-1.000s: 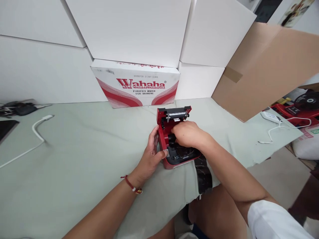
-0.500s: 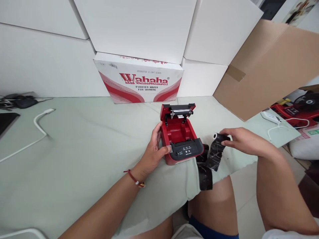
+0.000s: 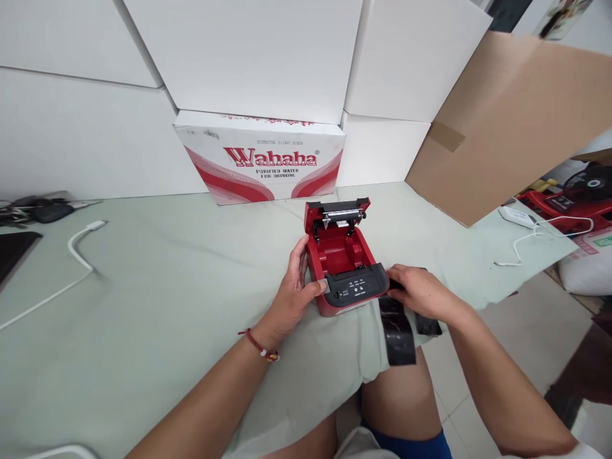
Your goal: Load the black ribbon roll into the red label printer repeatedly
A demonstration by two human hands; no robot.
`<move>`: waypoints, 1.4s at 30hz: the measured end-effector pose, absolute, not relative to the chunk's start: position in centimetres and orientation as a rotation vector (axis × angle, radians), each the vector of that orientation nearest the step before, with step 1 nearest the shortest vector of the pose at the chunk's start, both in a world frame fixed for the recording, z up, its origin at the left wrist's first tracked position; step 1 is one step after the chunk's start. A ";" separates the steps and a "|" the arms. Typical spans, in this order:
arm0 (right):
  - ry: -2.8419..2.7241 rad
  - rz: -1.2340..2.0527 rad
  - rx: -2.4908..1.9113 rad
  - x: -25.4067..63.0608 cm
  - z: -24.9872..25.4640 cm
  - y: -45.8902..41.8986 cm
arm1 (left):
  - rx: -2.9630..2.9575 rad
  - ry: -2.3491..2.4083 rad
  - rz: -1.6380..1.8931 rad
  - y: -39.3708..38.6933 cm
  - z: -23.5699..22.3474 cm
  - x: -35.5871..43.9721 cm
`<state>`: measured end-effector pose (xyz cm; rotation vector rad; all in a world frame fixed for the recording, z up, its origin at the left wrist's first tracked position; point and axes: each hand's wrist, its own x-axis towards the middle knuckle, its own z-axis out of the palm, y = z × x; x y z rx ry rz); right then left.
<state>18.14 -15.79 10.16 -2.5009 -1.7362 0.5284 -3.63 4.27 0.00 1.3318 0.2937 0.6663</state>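
Note:
A red and black label printer (image 3: 344,255) stands on the cloth near the table's front edge. Its lid (image 3: 337,213) is raised, and the red compartment inside holds nothing. My left hand (image 3: 296,280) grips the printer's left side, thumb on the front corner. At the printer's right front corner, my right hand (image 3: 415,290) is closed on dark material, part of the black ribbon (image 3: 398,331). One length of ribbon hangs over the table edge, and another dark piece (image 3: 429,325) shows below the hand. The roll's white core, if still in the hand, is hidden.
Behind the printer, a Wahaha water carton (image 3: 262,159) leans against white boxes (image 3: 258,57). A brown cardboard sheet (image 3: 502,121) stands at right, with a white cable and adapter (image 3: 519,218) beside it. Another white cable (image 3: 79,255) and dark keys (image 3: 43,207) lie left.
My right hand has moved left from beside the ribbon roll to the printer's right corner. The roll's white core has gone out of sight. My left hand and the printer have stayed put.

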 end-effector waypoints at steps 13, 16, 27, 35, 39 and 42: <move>-1.956 0.351 -2.317 13.1 18.8 -8.8 | 1.268 0.279 0.711 4.0 0.4 -3.2; -2.005 0.235 -2.533 11.4 16.6 -5.4 | 1.273 0.281 0.718 4.1 0.1 -3.2; -2.074 0.378 -2.615 11.0 15.3 -1.0 | 1.279 0.278 0.719 4.2 -0.2 -3.1; -1.747 0.022 -1.870 11.5 13.4 -10.7 | 1.289 0.278 0.707 3.9 0.3 -3.3; -1.730 -0.333 -1.742 8.8 9.5 -15.7 | 1.264 0.312 0.708 3.9 0.4 -3.4; -1.717 -0.407 -1.756 7.4 7.0 -16.5 | 1.254 0.365 0.715 3.4 0.7 -3.8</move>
